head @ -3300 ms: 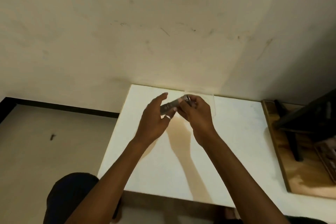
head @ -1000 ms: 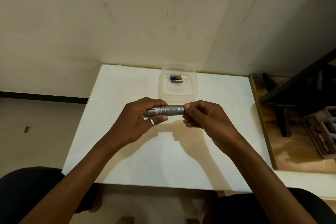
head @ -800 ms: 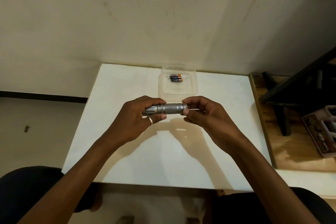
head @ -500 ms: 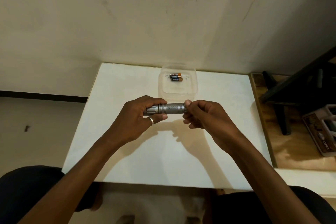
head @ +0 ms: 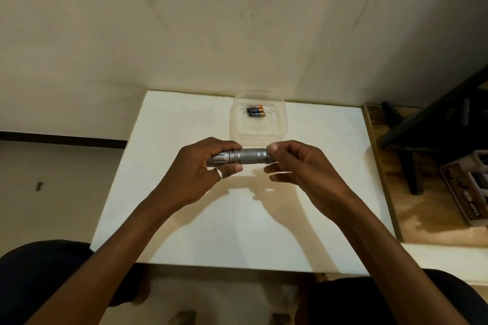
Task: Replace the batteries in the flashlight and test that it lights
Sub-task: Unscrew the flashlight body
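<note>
White table [head: 184, 219] against a scuffed cream wall [head: 184, 34]. Item: grey flashlight [head: 239, 156], held level above the table. Left hand [head: 196, 171], ring on one finger, wrapped around the head end. Right hand [head: 295, 163] pinches the tail end with its fingertips; that end is blurred, possibly a cap. Clear plastic container [head: 257, 137] behind, holding batteries [head: 255, 111], two or three.
</note>
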